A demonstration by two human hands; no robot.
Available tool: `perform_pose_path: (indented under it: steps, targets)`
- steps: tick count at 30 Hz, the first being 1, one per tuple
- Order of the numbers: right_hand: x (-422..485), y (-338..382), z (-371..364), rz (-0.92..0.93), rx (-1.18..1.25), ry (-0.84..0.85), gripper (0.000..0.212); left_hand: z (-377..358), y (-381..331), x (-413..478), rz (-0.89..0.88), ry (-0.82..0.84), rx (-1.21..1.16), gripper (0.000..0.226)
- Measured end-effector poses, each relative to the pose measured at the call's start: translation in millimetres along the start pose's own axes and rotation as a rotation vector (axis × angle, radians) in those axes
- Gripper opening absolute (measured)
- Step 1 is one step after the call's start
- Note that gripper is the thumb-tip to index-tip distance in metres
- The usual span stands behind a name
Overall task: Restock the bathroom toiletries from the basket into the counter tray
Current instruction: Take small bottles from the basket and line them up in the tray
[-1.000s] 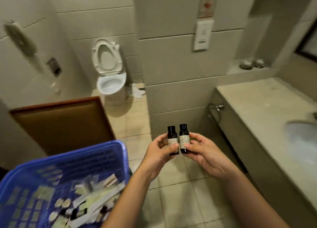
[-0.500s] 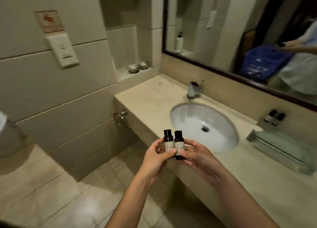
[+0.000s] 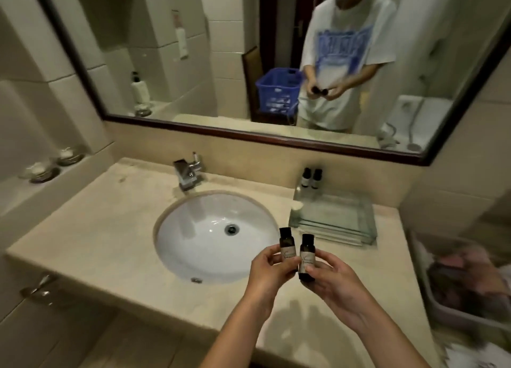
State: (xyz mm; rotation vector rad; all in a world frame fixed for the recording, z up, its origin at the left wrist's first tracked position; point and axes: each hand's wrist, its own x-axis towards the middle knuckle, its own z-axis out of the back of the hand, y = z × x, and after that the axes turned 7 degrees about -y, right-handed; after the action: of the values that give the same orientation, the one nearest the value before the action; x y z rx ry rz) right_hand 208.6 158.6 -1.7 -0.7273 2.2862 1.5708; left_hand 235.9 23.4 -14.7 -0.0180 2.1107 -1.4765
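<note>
The left bottle stood upright, pinched between your left hand's thumb and fingers. The right bottle was likewise clamped in your right hand, side by side, held up by the sink basin's right rim. Carry step, I'd judge. The glass tray lay ahead-right, a bottle pair at its back corner. The next move called for reaching forward and setting yours upright inside.

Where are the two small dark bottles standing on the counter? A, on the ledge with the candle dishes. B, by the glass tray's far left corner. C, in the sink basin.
B: the two bottles stand upright at the far left corner of the glass tray, below the mirror.
</note>
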Motion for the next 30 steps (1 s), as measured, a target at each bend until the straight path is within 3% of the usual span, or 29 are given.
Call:
perform_pose_path:
  steps: [10, 18, 24, 30]
  targets:
    - [118, 96, 22, 0.165, -0.018, -0.343, 0.045, -80, -40, 168, 0.005, 0.069, 0.251, 0.047]
    - [200, 116, 43, 0.144, -0.095, -0.494, 0.052, -123, -36, 250, -0.020, 0.127, 0.355, 0.033]
    - [261, 108, 67, 0.108, -0.398, -0.577, 0.065, -141, -14, 293, -0.173, 0.112, 0.570, 0.040]
    - [323, 98, 85, 0.201, -0.638, -0.509, 0.043, -155, 14, 324, -0.410, 0.060, 0.726, 0.037]
